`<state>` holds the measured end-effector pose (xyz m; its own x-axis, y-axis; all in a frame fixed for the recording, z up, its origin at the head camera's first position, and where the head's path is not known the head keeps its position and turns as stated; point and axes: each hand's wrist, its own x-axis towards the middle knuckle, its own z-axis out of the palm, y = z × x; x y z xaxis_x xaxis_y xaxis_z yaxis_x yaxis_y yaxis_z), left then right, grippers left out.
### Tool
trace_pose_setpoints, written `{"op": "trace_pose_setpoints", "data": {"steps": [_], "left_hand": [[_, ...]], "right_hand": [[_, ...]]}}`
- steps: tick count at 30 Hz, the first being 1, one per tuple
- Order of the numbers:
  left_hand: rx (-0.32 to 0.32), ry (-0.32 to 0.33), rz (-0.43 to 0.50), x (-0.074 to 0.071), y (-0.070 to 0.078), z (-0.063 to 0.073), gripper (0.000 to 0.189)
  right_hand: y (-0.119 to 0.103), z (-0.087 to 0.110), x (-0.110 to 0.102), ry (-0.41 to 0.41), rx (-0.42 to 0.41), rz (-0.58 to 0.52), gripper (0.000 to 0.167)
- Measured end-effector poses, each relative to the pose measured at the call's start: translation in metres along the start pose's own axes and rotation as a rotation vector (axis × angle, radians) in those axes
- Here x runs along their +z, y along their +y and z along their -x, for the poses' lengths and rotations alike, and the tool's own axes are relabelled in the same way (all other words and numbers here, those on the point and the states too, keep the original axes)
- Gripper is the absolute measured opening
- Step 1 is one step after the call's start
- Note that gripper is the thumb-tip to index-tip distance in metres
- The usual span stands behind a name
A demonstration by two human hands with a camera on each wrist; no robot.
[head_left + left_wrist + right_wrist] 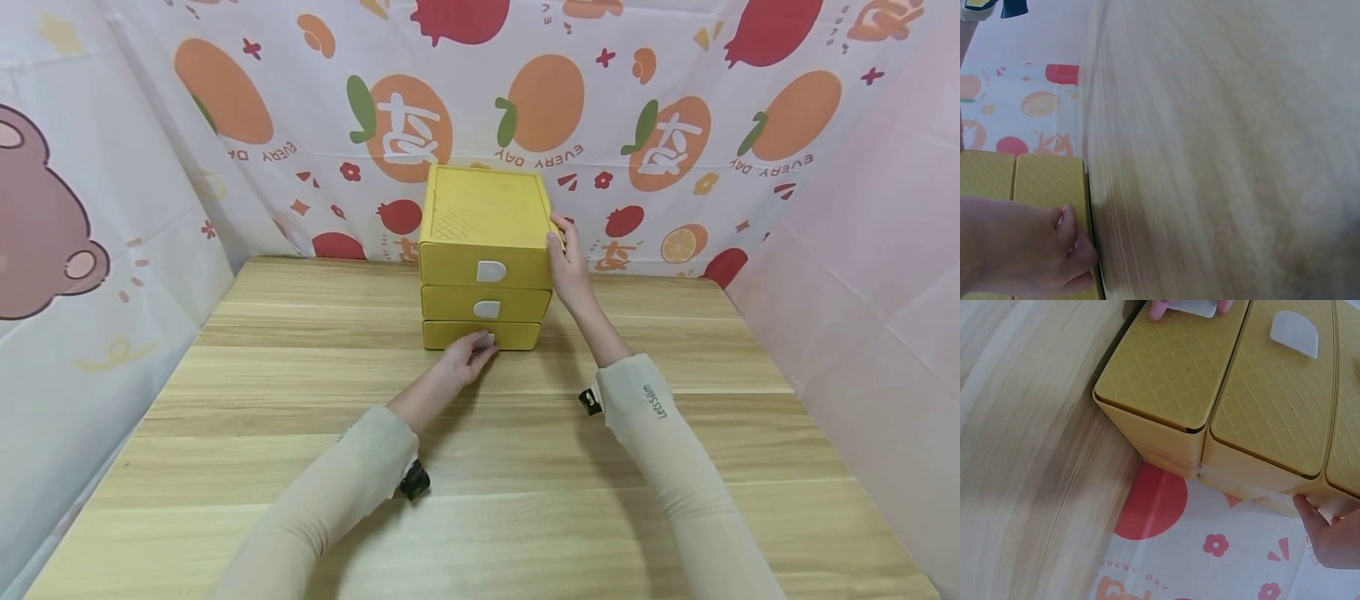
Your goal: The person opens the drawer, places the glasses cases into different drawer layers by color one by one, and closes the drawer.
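Note:
A yellow drawer cabinet with three stacked drawers stands at the far side of the wooden table. Each drawer front has a white tab handle. My left hand pinches the handle of the bottom drawer, with fingers on either side of it in the right wrist view. At the cabinet's upper right edge, my right hand rests its fingers and thumb against the side. From the right wrist, that hand shows at the side wall by the top drawer. All drawers look closed in the head view.
The wooden table spreads out in front of the cabinet. A fruit-printed cloth hangs right behind it, with a bear-printed cloth on the left and a pale one on the right. Black wrist devices sit under both sleeves.

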<state>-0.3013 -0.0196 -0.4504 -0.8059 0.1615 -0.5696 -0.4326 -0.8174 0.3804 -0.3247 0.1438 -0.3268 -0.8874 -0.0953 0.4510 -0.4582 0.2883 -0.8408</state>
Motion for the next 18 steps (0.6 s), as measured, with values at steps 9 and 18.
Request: {"op": "trace_pose_setpoints", "data": {"steps": [9,18], "left_hand": [[0.056,-0.072,-0.096,-0.049,-0.008,-0.100,0.045],[-0.100,-0.187,-0.588,-0.026,0.035,0.019,0.039]], "right_hand": [[-0.014,0.005,0.000,-0.025,0.005,-0.021,0.044],[0.007,0.001,-0.015,-0.023,0.019,0.014,0.047]]}}
